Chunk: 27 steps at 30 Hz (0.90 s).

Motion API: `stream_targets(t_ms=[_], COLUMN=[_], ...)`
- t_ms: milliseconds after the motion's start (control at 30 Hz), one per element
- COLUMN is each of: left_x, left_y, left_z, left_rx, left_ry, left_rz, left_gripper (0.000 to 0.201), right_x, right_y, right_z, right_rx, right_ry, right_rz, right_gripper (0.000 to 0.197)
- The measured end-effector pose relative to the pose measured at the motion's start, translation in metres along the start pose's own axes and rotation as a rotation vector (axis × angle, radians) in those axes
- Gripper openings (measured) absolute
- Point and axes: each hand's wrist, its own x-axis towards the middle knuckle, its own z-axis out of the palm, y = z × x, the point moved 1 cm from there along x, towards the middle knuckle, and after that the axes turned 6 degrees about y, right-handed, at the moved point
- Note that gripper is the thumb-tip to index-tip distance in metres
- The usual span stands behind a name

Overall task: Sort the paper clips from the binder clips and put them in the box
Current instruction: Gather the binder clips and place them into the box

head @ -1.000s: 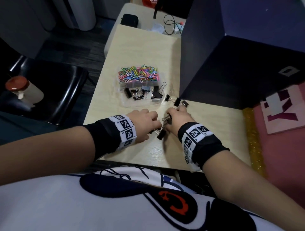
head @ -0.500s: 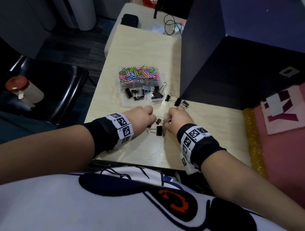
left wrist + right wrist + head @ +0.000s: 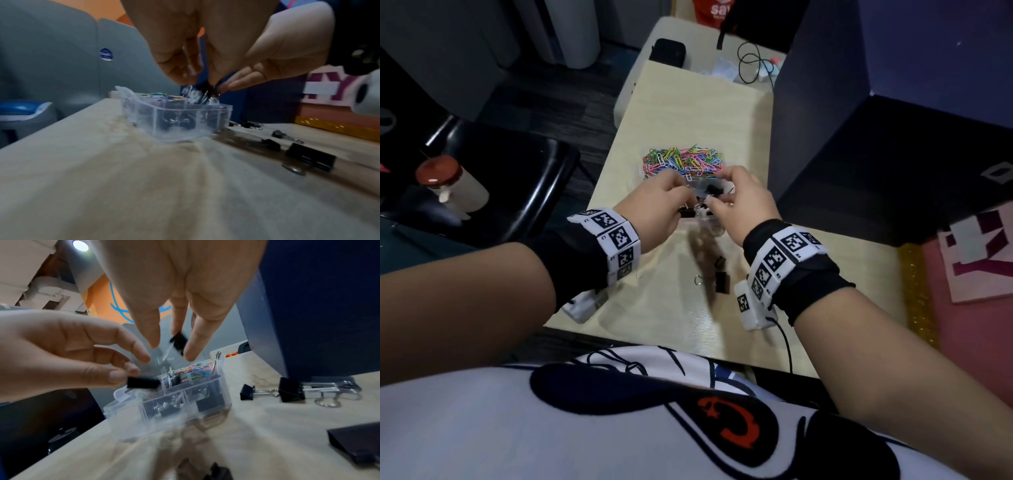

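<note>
While each hand point(image 3: 68, 353) point(image 3: 174, 305) pinches one binder clip point(image 3: 142, 382) point(image 3: 179, 341), three lie beside the box point(image 3: 174, 402).

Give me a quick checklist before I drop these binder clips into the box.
1. Left hand pinches its binder clip above the box: ok.
2. Right hand holding the second binder clip: cannot tell, blurred.
3. Paper clips alone in the far compartment: ok.
4. Table cleared of loose binder clips: not ok, several lie beside the box.
</note>
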Motion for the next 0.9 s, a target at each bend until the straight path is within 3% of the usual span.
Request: stream_targets(t_ms=[100, 233, 300, 367, 433, 533, 600, 700, 767, 900], left_x=[-0.005, -0.015, -0.019, -0.02, -0.02, -0.018, -0.016, -0.017, -0.019, -0.025], left_y=[-0.008, -0.005, -0.006, -0.007, -0.006, -0.004, -0.002, 0.004, 0.011, 0.026], left_z=[0.002, 0.007, 0.008, 0.009, 0.01, 0.01, 0.01, 0.01, 0.011, 0.023], left_rx=[0.097, 0.206, 0.213, 0.221, 0.231, 0.245, 0.255, 0.269, 0.271, 0.223], left_ry=[-0.096, -0.204, -0.196, -0.189, -0.197, -0.202, -0.201, -0.17, -0.114, -0.162], left_rz=[-0.133, -0.143, -0.145, -0.144, -0.142, -0.143, -0.152, -0.155, -0.06, 0.247], left_gripper=[0.041, 0.038, 0.037, 0.037, 0.038, 0.038, 0.04, 0.042, 0.037, 0.027], right_x=[0.006, 0.009, 0.007, 0.004, 0.0, -0.009, -0.014, -0.011, -0.01, -0.018], right_y=[0.004, 0.01, 0.009, 0.007, 0.005, 0.002, 0.0, 0.007, 0.021, 0.048], right_z=[-0.001, 0.0, 0.004, 0.003, 0.002, 0.008, 0.01, 0.003, -0.004, -0.005], right_rx=[-0.045, -0.112, -0.119, -0.133, -0.16, -0.179, -0.042, 0.03, -0.131, -0.469], right_ry=[0.03, -0.057, -0.119, -0.087, -0.046, -0.144, -0.187, -0.064, -0.015, -0.142], right_rz=[0.08, 0.209, 0.207, 0.181, 0.111, -0.024, -0.004, 0.097, 0.171, 0.322], right_gripper=[0.036, 0.048, 0.05, 0.046, 0.043, 0.045, 0.041, 0.034, 0.033, 0.042])
